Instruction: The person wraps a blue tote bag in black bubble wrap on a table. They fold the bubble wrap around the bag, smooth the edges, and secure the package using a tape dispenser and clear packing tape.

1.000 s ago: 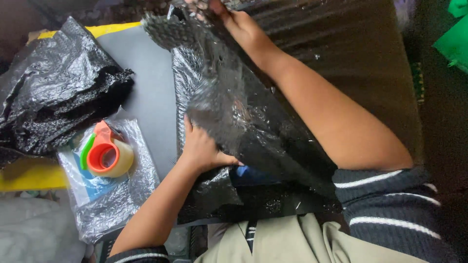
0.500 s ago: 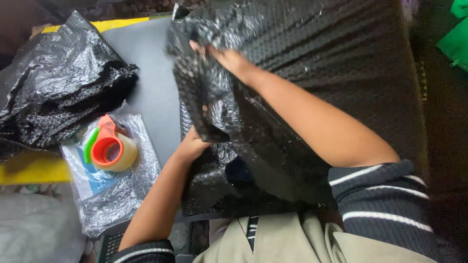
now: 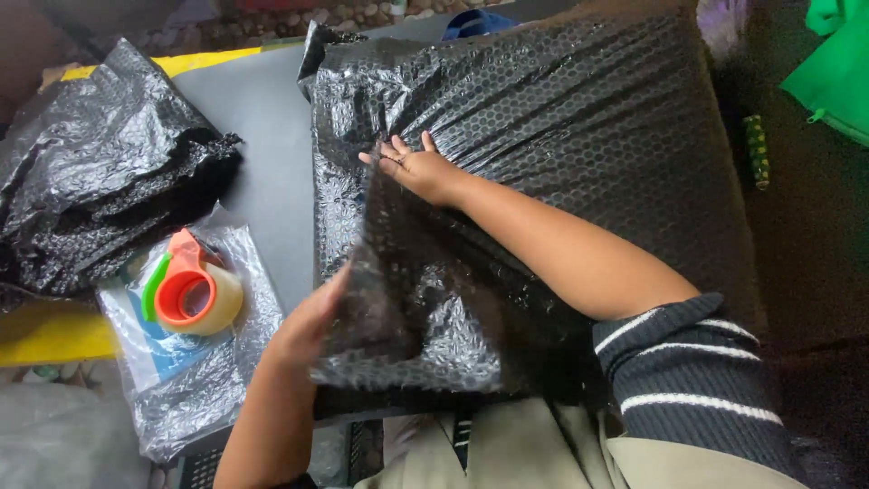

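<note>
A large sheet of black bubble wrap [image 3: 561, 118] lies spread over a dark grey board [image 3: 262, 136] in front of me. My right hand [image 3: 412, 167] rests flat on the sheet near its left side, fingers spread. My left hand [image 3: 308, 326] grips the sheet's near left edge, where a folded flap [image 3: 398, 308] curls up over the rest. Part of this hand is hidden behind the flap.
A crumpled heap of black bubble wrap [image 3: 90, 172] sits at the left. Near it an orange and green tape dispenser [image 3: 190, 294] with a clear tape roll lies on a clear plastic bag [image 3: 181, 380]. A yellow surface [image 3: 45, 340] shows beneath; green fabric [image 3: 833, 63] is at the top right.
The sheet was lifted and bunched in both hands; now it is laid out flat. My right hand came down onto it, and my left hand moved to its near left edge.
</note>
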